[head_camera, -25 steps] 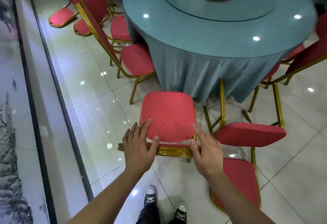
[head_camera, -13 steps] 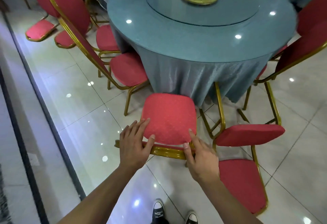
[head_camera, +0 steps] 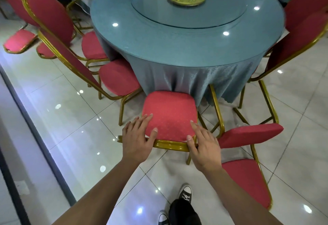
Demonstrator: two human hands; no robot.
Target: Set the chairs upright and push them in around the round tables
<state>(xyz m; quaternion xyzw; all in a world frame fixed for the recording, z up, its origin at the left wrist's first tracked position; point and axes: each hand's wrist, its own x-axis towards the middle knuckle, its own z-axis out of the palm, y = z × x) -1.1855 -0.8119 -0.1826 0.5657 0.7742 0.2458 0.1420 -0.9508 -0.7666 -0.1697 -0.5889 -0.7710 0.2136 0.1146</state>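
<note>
Head view: both hands rest on the top of a red dotted-fabric, gold-metal-framed chair (head_camera: 169, 116) at the round table draped in shiny blue-grey cloth (head_camera: 186, 47). Left hand (head_camera: 136, 139) fingers lie spread; right hand (head_camera: 204, 146) fingers lie straight, thumb over the frame.

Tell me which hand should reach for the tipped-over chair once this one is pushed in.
Right, probably. The tipped-over chair lies on the floor just beside the right hand, its legs sticking up. The left hand rests on the far corner of the chair being pushed, so it would have to cross over.
</note>
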